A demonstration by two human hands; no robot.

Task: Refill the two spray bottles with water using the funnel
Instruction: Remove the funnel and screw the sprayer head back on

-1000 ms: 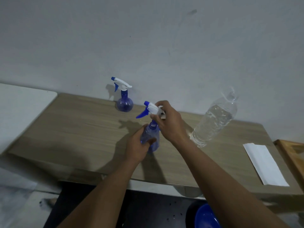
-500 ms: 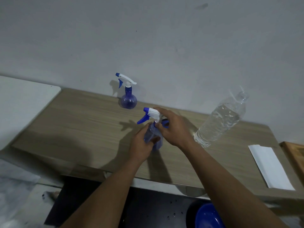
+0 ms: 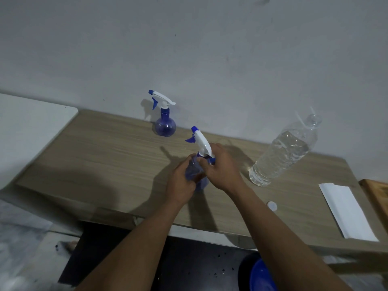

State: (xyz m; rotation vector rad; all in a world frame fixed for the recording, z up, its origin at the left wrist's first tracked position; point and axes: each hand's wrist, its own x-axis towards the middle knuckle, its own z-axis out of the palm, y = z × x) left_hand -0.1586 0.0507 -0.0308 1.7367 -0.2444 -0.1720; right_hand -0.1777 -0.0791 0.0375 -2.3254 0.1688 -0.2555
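Two blue spray bottles (image 3: 165,124) (image 3: 197,173) with white-and-blue triggers are seen on a pale wood-grain table (image 3: 105,156); white paper (image 3: 348,213).

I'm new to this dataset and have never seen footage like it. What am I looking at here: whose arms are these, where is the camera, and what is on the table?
There is no machine here. A person wears a wide-angle camera on the head, looking forward and down, so the two bare arms are their own. The left hand holds the blue body of a spray bottle. The right hand grips its neck under the white trigger head, perhaps to twist it off. On the wooden table stand a second spray bottle by the wall and a clear water bottle. A small white cap and a folded white paper lie nearby.
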